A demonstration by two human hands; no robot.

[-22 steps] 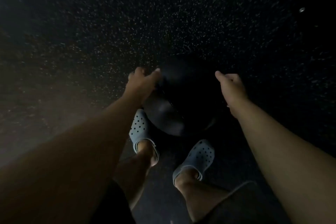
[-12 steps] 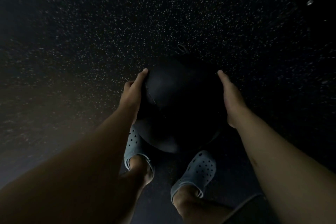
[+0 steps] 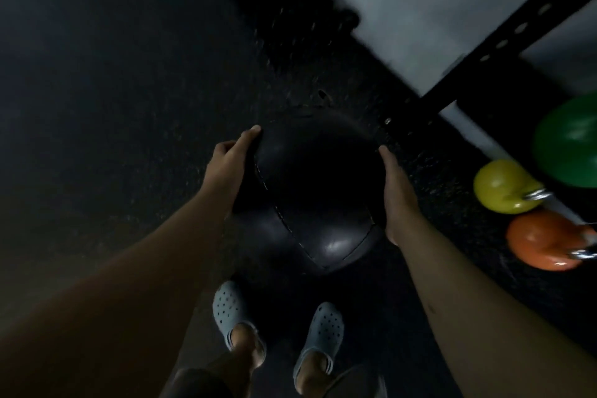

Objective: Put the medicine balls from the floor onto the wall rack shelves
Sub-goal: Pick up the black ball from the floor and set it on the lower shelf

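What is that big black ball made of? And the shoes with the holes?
The black medicine ball looks like leather or vinyl, probably synthetic: stitched seams run between its panels, and a soft shine sits near the bottom. The pale clogs look like moulded foam or rubber, matte, with rows of punched holes. Neither is certain in this dim light.

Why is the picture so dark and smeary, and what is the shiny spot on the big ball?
In the head view the room is dim, so the black medicine ball nearly melts into the dark floor; the shiny spot low on it is light glare; the rack beam and the yellow, orange and green kettlebells look smeared, probably because the camera was moving; the wide lens stretches the arms.
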